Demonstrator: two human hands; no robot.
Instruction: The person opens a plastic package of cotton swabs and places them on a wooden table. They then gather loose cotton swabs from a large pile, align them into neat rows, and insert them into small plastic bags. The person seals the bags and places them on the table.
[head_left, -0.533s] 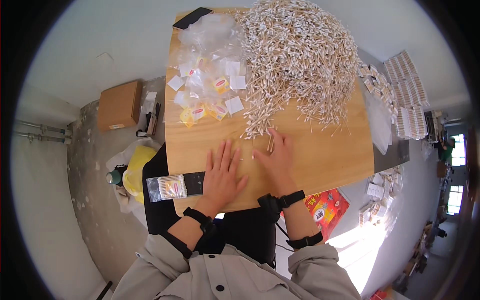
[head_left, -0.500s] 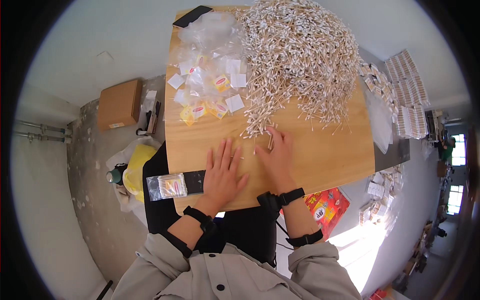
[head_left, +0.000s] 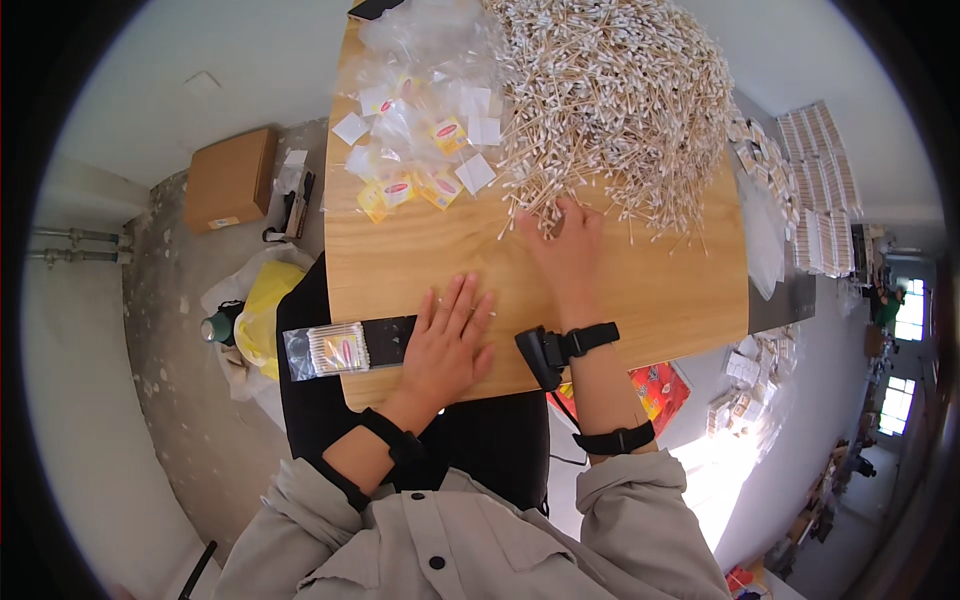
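Note:
My left hand (head_left: 447, 345) lies flat on the wooden table with its fingers stretched out. A small white tip by its fingers looks like part of a cotton swab mostly hidden under them. My right hand (head_left: 565, 255) reaches to the near edge of a big heap of cotton swabs (head_left: 620, 100). Its thumb and fingers are apart and touch the loose swabs there; whether any are gripped is hard to see. Left of my left hand, a clear bag of cotton swabs (head_left: 338, 350) with a yellow label rests on a dark strip (head_left: 388, 342) at the table's edge.
Clear plastic bags (head_left: 425, 60) and yellow-and-white cards (head_left: 438, 188) lie at the table's far left. Packed swab bundles (head_left: 820, 170) are stacked beyond the right edge. A cardboard box (head_left: 232, 180) and a yellow bag (head_left: 268, 310) stand left of the table (head_left: 400, 240).
My right hand has moved away from me, from the bare wood to the heap's near edge. My left hand stays flat in about the same place. The view has shifted slightly.

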